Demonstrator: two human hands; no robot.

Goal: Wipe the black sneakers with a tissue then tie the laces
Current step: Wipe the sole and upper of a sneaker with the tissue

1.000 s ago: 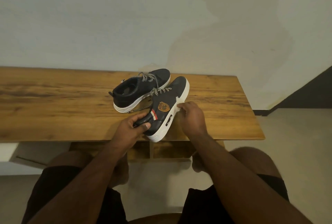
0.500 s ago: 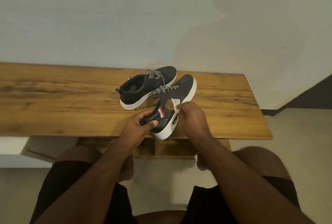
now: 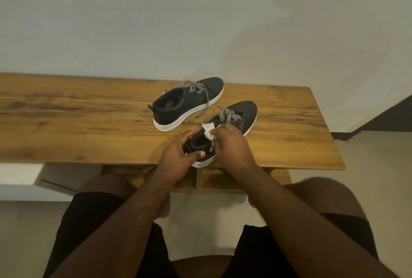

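While the near sneaker (image 3: 243,112) lies at the front edge of the wooden table (image 3: 89,121), toe pointing away and to the right, its heel end is gripped by the left hand (image 3: 178,157): fingers are curled over the collar and the thumb is laid across the side, just above the white sole. A crumpled white tissue (image 3: 209,130) is pinched in the bent fingers of the right hand (image 3: 231,144) and held against the shoe's opening, just below the striped laces (image 3: 227,116), which are seen loose. Both forearms are extended forward from the lap and converge on the shoe. The second sneaker (image 3: 189,104) is set upright further back and to the left, apart from the first, one lace trailing on the wood.
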